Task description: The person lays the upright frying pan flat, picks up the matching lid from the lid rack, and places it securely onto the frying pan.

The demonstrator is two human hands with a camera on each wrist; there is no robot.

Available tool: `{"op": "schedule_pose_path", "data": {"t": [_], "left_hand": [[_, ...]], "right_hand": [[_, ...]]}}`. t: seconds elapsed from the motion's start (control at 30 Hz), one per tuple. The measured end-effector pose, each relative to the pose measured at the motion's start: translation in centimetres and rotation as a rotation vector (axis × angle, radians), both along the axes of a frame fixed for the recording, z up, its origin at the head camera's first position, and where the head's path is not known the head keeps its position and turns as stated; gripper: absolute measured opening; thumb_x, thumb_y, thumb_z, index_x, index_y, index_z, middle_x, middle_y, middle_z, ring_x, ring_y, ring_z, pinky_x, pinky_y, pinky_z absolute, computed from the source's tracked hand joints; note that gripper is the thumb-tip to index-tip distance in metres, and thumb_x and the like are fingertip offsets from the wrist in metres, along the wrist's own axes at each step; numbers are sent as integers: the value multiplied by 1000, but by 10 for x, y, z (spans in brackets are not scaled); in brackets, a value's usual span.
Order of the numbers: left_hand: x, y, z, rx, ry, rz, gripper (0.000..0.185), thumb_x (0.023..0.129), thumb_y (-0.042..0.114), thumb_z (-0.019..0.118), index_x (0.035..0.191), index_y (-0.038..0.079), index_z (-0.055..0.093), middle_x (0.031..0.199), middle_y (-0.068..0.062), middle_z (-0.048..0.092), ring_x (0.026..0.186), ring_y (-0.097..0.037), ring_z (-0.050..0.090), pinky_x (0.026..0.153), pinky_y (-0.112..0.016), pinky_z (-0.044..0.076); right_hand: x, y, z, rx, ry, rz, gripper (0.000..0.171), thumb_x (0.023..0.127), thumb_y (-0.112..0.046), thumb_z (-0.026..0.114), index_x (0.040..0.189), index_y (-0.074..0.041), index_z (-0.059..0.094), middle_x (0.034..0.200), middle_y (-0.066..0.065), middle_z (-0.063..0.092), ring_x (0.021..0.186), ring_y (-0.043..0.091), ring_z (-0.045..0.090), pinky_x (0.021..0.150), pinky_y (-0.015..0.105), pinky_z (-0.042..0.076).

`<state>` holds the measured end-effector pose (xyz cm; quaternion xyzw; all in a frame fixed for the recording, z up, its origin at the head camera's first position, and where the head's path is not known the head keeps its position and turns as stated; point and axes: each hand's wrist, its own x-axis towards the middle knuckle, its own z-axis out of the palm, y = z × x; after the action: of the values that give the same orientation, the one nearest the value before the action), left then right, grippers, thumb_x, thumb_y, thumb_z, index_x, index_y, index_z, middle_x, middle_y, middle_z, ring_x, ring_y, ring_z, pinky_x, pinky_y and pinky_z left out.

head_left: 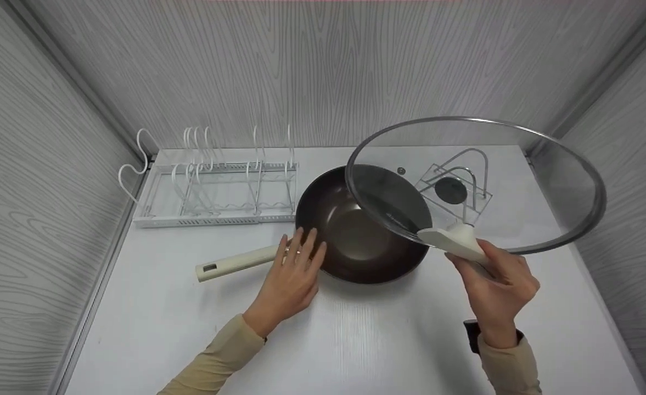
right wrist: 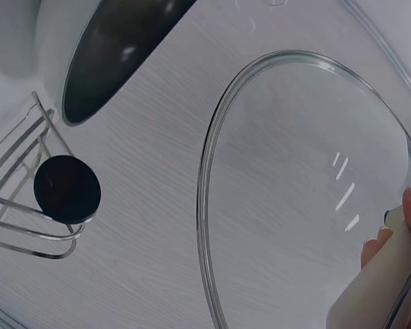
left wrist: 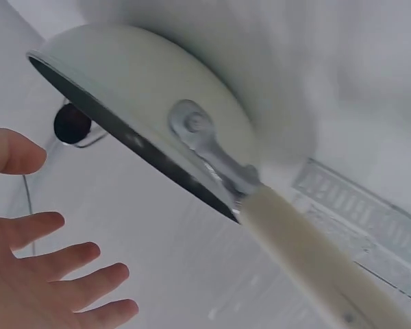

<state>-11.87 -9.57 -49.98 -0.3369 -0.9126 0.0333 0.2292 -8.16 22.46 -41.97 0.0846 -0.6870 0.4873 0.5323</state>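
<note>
A wok, dark brown inside, sits mid-table with its cream handle pointing left. In the left wrist view its pale outer wall shows. My left hand is over the near-left rim, beside the handle's root, fingers spread and holding nothing. My right hand grips the cream knob of a large glass lid with a metal rim. The lid is held up and tilted, its left side overlapping the wok in the head view. The right wrist view shows fingers around the knob.
At the back left stands a white wire dish rack with upright loops. Behind the lid, at the back right, is a small wire stand; a black disc shows at it. Grey wood-grain panels close in the table's back and sides.
</note>
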Motion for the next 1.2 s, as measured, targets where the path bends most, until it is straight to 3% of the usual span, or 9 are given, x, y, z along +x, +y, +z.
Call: {"op": "schedule_pose_path", "data": {"t": [0.27, 0.6, 0.9, 1.03, 1.2], "left_hand": [[3, -29, -16, 74, -20, 93, 62, 85, 21, 67, 140, 1, 50, 150, -26, 38, 137, -46, 38, 108, -62, 33], [-3, -68, -37, 136, -48, 232, 60, 84, 19, 70, 137, -1, 52, 142, -28, 46, 130, -49, 43, 105, -64, 34], [-10, -86, -49, 127, -16, 345, 52, 91, 34, 68, 127, -1, 58, 118, -23, 62, 120, -47, 52, 104, -69, 31], [-14, -88, -51, 117, -19, 369, 49, 94, 38, 66, 123, 0, 57, 107, -19, 63, 104, -41, 58, 95, -62, 40], [-17, -91, -50, 117, -31, 367, 47, 96, 39, 63, 122, 1, 57, 100, -17, 62, 90, -37, 59, 78, -51, 45]], "right_hand": [[5, -11, -7, 21, -91, 41, 42, 47, 23, 84, 86, 13, 74, 78, 27, 70, 79, 2, 69, 76, 18, 52], [2, -17, -15, 20, -133, 193, 45, 46, 29, 80, 88, 15, 72, 80, 22, 72, 79, 5, 70, 74, 19, 56], [-5, -15, -32, 19, -240, 276, 47, 49, 25, 85, 93, 12, 73, 87, 12, 74, 81, 7, 71, 73, 20, 57], [-10, -17, -35, 8, -297, 295, 48, 51, 23, 85, 96, 11, 74, 91, 9, 75, 83, 7, 71, 74, 23, 58], [-15, -19, -35, 18, -371, 306, 46, 55, 20, 86, 98, 10, 74, 92, 22, 72, 88, 7, 70, 78, 24, 58]]}}
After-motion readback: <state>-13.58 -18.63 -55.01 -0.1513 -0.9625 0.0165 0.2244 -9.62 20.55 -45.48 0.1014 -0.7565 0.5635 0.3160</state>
